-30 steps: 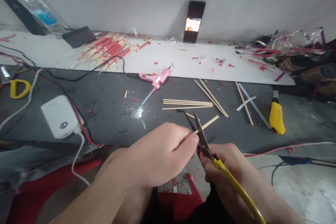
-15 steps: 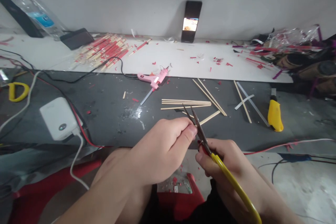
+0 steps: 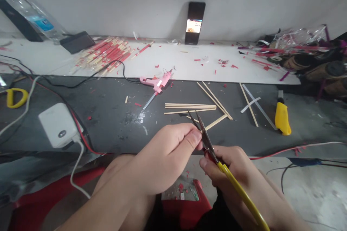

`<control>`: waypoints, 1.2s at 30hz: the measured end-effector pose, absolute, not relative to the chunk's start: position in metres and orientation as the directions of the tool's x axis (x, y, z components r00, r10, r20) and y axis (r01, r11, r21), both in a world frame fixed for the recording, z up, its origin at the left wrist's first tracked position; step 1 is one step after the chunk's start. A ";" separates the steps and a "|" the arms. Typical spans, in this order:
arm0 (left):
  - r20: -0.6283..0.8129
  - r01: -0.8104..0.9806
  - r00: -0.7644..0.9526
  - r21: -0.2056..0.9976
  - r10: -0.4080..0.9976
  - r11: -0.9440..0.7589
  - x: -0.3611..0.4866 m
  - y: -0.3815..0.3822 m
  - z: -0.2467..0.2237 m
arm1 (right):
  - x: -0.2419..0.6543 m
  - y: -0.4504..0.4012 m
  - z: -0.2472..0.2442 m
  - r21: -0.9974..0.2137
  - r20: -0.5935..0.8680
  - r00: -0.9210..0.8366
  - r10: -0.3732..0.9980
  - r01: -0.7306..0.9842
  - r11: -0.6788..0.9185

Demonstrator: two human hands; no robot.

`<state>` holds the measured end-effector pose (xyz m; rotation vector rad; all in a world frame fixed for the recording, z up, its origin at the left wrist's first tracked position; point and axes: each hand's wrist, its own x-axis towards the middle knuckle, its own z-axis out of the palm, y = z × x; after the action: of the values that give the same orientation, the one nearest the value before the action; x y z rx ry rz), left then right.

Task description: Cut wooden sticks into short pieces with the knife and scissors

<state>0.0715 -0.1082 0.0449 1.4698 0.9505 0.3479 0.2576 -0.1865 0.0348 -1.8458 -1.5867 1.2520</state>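
My left hand (image 3: 165,155) pinches the near end of a thin wooden stick (image 3: 216,122), which runs out to the far right. My right hand (image 3: 233,169) grips yellow-handled scissors (image 3: 207,142) with dark metal blades. The blades stand slightly apart, with the stick between them, just beyond my left fingertips. Several more wooden sticks (image 3: 189,107) lie on the dark grey mat (image 3: 108,130) just beyond the blades. The exact contact between blades and stick is too small to tell.
A pink glue gun (image 3: 157,83) and a yellow utility knife (image 3: 282,117) lie on the mat, near a white power adapter (image 3: 58,124) and cables. Red-and-wood stick pieces (image 3: 104,56) cover a white board (image 3: 184,65). A phone (image 3: 195,23) leans against the wall.
The whole scene has drifted slightly left and up as my head turned. My hands have shifted only slightly, and the scissors stay around the stick.
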 end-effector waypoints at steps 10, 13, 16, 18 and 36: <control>-0.443 0.082 0.722 0.817 0.530 0.571 0.071 -0.107 0.037 | 0.261 -0.188 0.032 -0.775 -0.360 -0.154 0.920 0.599 -0.203; -0.407 0.090 0.693 0.868 0.595 0.489 0.069 -0.106 0.037 | 0.256 -0.184 0.032 -0.754 -0.375 -0.072 0.924 0.603 -0.259; -0.422 0.063 0.704 0.838 0.571 0.542 0.067 -0.104 0.037 | 0.254 -0.181 0.029 -0.740 -0.367 -0.039 0.929 0.618 -0.267; -0.440 0.013 0.732 0.772 0.520 0.635 0.067 -0.104 0.037 | 0.254 -0.181 0.025 -0.732 -0.359 -0.024 0.933 0.628 -0.266; -0.397 0.312 0.627 0.916 0.671 0.251 0.074 -0.106 0.039 | 0.258 -0.188 0.028 -0.643 -0.336 0.029 0.941 0.724 -0.252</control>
<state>0.0736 -0.1063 0.0389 1.3435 0.9247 0.2989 0.2584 -0.1879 0.0285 -2.0169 -1.7054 1.0513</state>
